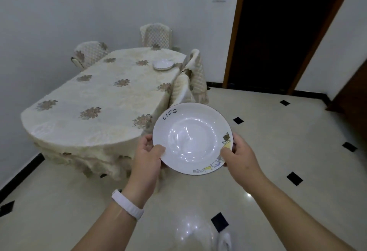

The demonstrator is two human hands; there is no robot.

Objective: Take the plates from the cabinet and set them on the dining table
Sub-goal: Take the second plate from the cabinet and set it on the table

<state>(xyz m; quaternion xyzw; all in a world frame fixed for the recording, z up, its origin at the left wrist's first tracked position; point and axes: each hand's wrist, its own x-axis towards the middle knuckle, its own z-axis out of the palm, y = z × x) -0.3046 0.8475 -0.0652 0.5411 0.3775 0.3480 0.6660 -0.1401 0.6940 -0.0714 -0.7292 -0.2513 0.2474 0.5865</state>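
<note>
A white deep plate (191,137) with the word "Life" and small drawings on its rim is held level in front of me, above the floor, just right of the dining table's near corner. My left hand (148,156) grips its left rim, thumb on top. My right hand (241,156) grips the right rim the same way. The oval dining table (95,99) is covered by a cream floral cloth. Another white plate (163,64) lies on the table's far right side. The cabinet is out of view.
Three chairs with quilted covers stand round the table: one at the far end (156,35), one at the far left (89,54), one at the right side (190,78). A dark doorway (282,32) opens at the back right. The glossy tiled floor (278,151) spreads to the right.
</note>
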